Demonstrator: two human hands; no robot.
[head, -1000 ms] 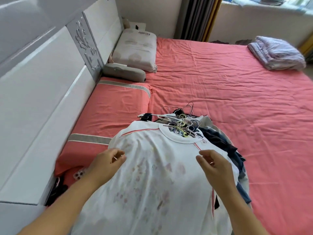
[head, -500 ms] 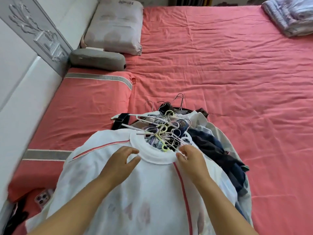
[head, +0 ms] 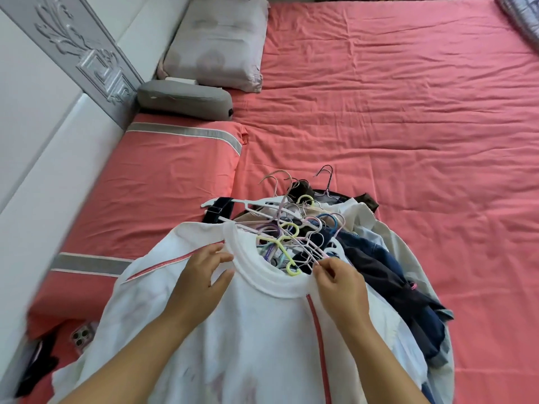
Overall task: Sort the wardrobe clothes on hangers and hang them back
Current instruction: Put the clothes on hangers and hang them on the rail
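Note:
A white T-shirt [head: 256, 330] with red seam stripes lies on top of a pile of clothes on the bed. A tangle of pastel hangers [head: 294, 234] sticks out beyond its collar. My left hand [head: 204, 275] rests flat on the shirt just left of the collar, fingers spread. At the collar's right edge my right hand [head: 338, 278] pinches a thin pink hanger wire. Dark blue and navy garments [head: 388, 275] spill out to the right of the shirt.
The bed has a coral sheet [head: 408, 126]. A coral pillow [head: 163, 176] lies left of the pile, with a grey bolster [head: 186, 99] and a pale pillow [head: 221, 42] behind it. A white headboard [head: 43, 126] runs along the left. A phone [head: 83, 336] lies at lower left.
Both hands moved from the shirt's chest up to its collar. The right hand took hold of a hanger wire. The view tipped down and closer.

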